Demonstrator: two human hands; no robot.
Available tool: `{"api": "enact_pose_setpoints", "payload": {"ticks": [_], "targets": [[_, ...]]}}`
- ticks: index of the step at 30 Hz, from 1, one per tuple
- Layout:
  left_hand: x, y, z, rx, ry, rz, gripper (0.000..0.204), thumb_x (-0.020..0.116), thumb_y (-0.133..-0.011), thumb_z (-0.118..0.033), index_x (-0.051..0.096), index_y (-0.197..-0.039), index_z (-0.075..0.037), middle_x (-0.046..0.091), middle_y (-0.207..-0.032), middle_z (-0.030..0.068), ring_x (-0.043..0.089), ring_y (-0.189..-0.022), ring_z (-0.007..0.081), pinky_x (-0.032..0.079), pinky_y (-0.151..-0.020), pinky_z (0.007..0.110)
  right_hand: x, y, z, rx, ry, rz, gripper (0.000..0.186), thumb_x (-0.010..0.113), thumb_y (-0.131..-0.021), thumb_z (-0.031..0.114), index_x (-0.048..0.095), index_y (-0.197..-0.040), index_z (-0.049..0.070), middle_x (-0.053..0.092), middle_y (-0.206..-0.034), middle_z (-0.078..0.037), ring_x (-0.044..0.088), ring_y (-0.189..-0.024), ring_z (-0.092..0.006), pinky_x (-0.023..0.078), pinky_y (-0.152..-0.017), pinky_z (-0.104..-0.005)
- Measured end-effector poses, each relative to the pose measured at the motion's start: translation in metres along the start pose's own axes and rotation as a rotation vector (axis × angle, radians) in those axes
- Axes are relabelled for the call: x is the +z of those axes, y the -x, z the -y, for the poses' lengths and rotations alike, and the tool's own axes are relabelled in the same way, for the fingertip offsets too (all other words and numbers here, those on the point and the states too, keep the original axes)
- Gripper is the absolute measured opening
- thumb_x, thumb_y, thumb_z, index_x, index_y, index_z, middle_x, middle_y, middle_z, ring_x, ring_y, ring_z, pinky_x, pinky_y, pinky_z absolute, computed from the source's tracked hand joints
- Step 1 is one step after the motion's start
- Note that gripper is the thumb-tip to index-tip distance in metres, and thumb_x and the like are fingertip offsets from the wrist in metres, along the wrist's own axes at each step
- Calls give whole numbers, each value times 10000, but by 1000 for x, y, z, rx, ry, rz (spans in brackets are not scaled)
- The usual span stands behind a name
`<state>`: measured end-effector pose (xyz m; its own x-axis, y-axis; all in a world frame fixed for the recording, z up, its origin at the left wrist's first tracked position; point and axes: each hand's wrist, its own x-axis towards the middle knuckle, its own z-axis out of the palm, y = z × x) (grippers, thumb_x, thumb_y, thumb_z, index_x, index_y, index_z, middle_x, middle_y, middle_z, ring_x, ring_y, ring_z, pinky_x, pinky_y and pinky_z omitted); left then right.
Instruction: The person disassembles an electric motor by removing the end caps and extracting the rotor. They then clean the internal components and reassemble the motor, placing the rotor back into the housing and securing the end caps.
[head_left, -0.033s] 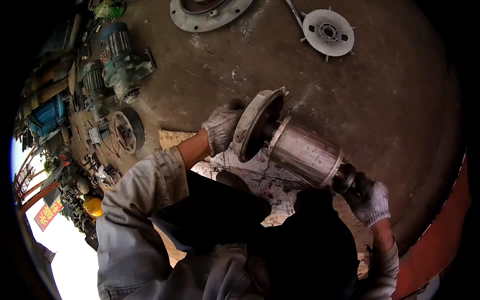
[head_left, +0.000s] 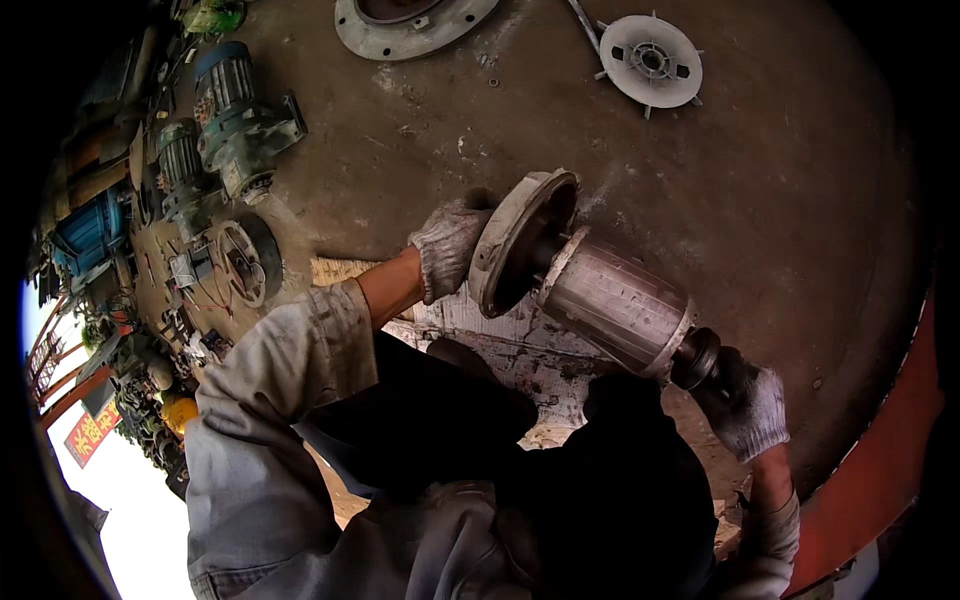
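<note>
A motor rotor (head_left: pixel 622 300) with a ribbed, silvery cylindrical core lies slanted across the space between my two hands, above my dark-clad legs. Its left shaft end passes into a round, dish-like end cover (head_left: pixel 522 240). My left hand (head_left: pixel 450 245), in a knitted glove with dark fingers, is closed on the back of that cover; the cover partly hides the fingertips. At the lower right end sits a dark bearing (head_left: pixel 694 358) on the shaft. My right hand (head_left: pixel 742 402), gloved the same way, wraps round the shaft end beside the bearing.
Cardboard (head_left: pixel 500 345) lies beneath the rotor. A white fan wheel (head_left: pixel 652 63) and a large flange ring (head_left: pixel 420 40) rest on the far floor. Geared motors (head_left: pixel 235 120), a wheel-like ring (head_left: pixel 248 262) and clutter line the left. A red surface (head_left: pixel 870 460) curves along the right.
The rotor and end cover have shifted slightly to the right, with both hands keeping their hold. The background has slid a little to the left and up in the view.
</note>
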<state>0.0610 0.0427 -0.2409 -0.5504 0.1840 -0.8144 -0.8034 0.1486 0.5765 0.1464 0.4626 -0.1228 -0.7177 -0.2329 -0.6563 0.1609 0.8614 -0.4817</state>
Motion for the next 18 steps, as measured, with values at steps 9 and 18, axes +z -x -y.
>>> {"api": "enact_pose_setpoints", "payload": {"ticks": [9,18], "targets": [[-39,15,-43,230,236,85,484,665,-1056,-246,574,-1448,22,725,-1290,201,734,-1143,265,609,-959,337,-127,68,167,-173,99,-97,504,704,-726,-87,702,-1227,-31,751,-1015,-227,753,-851,-400,579,-766,-399],[-45,5,-35,101,-546,-327,676,591,-1026,-503,627,-1432,37,690,-1381,269,675,-1289,383,513,-1090,435,-80,-41,219,-724,93,-428,119,742,-873,-83,700,-954,-6,722,-965,-129,689,-802,-203,531,-663,-310]]}}
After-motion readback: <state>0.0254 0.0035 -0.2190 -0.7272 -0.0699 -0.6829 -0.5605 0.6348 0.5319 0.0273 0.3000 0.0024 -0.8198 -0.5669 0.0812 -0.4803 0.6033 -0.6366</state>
